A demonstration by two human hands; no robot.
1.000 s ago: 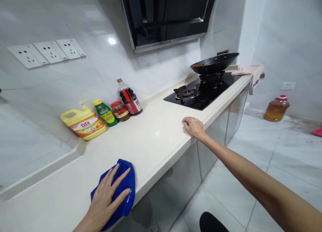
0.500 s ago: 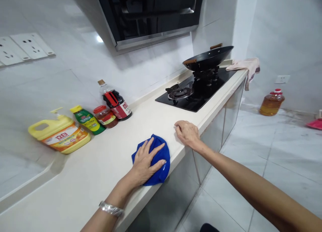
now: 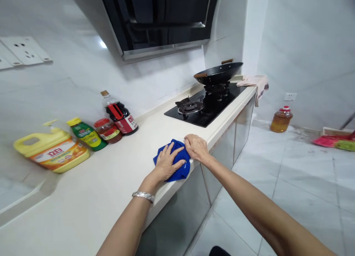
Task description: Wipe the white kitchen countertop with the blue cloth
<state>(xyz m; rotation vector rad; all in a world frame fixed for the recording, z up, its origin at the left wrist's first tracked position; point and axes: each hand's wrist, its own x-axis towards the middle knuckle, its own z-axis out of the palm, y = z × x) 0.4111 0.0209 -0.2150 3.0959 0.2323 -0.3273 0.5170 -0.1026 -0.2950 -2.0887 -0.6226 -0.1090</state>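
My left hand (image 3: pixel 166 163) lies flat with spread fingers on a folded blue cloth (image 3: pixel 181 173), pressing it against the pale countertop (image 3: pixel 111 189) near its front edge. A silvery bracelet (image 3: pixel 143 196) circles the left wrist. Just right of the cloth, my right hand (image 3: pixel 196 147) rests on the counter with its fingers curled in. It is against or very close to the cloth's right edge; whether the fingertips touch the cloth I cannot tell. Nothing shows inside the right hand.
Along the wall stand a yellow detergent jug (image 3: pixel 55 152), a green bottle (image 3: pixel 87 135), a red-lidded jar (image 3: pixel 108 131) and a dark sauce bottle (image 3: pixel 122 117). A wok (image 3: pixel 219 73) sits on the black gas stove (image 3: pixel 201 117), beneath a range hood (image 3: pixel 161 19). An oil jug (image 3: pixel 281 120) stands on the floor.
My left hand and the blue cloth have moved forward along the counter, up to my right hand, closing the gap between them. The camera view has turned slightly to the right.
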